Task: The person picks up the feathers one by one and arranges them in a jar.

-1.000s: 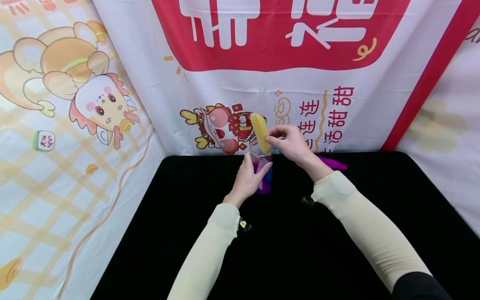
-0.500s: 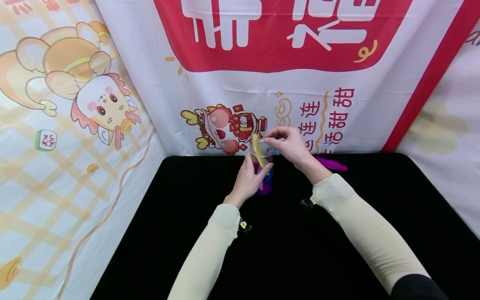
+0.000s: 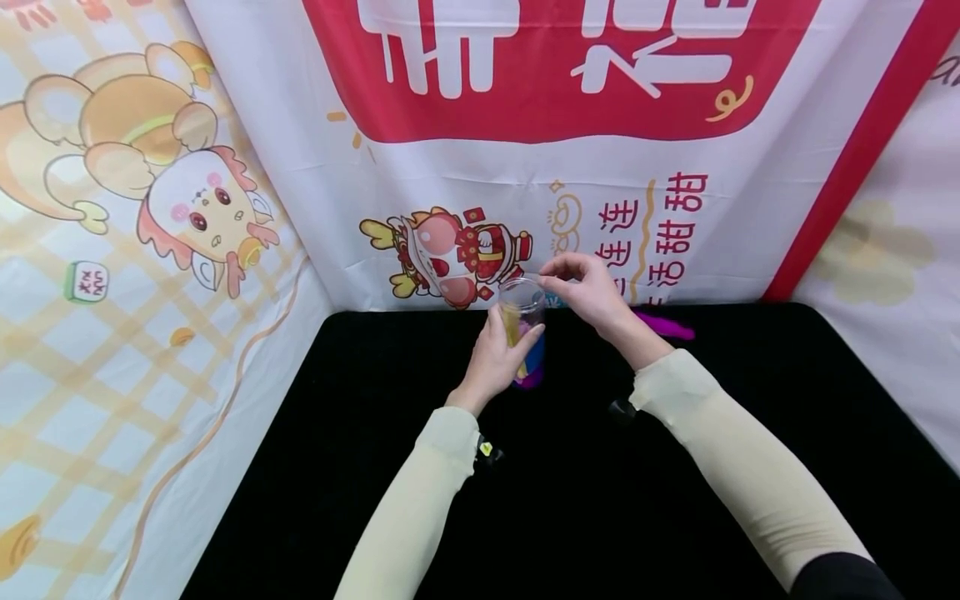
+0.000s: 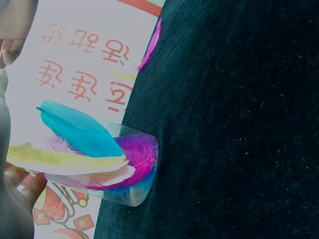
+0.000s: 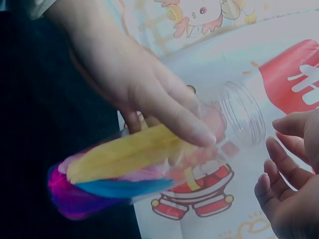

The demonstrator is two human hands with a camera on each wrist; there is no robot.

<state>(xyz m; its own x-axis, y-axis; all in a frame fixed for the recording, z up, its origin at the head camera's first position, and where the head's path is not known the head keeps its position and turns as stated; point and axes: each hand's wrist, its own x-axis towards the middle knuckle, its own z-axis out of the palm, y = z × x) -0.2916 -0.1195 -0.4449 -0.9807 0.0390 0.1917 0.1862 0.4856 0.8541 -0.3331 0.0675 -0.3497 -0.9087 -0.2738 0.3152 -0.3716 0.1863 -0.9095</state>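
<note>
Upright near the table's back edge is a clear plastic jar (image 3: 523,298) with an uncapped, threaded mouth. My left hand (image 3: 489,360) grips its side, thumb across the front. Inside the jar stands a yellow feather (image 5: 124,152), together with a blue feather (image 4: 79,130), a pale pink feather (image 4: 107,177) and purple-magenta feathers (image 4: 137,154) lower down. My right hand (image 3: 585,287) is beside the jar's mouth, its fingers loosely bent and holding nothing in the right wrist view. Part of the jar is hidden behind my left fingers.
A magenta feather (image 3: 666,326) lies on the black tabletop (image 3: 585,492), right of the jar near the back edge. A printed cloth (image 3: 450,183) hangs right behind the table, and another patterned cloth (image 3: 150,350) on the left.
The yellow feather has gone from my right fingers above the mouth down into the jar. My right hand has let go of it and stays near the rim. My left hand keeps its grip.
</note>
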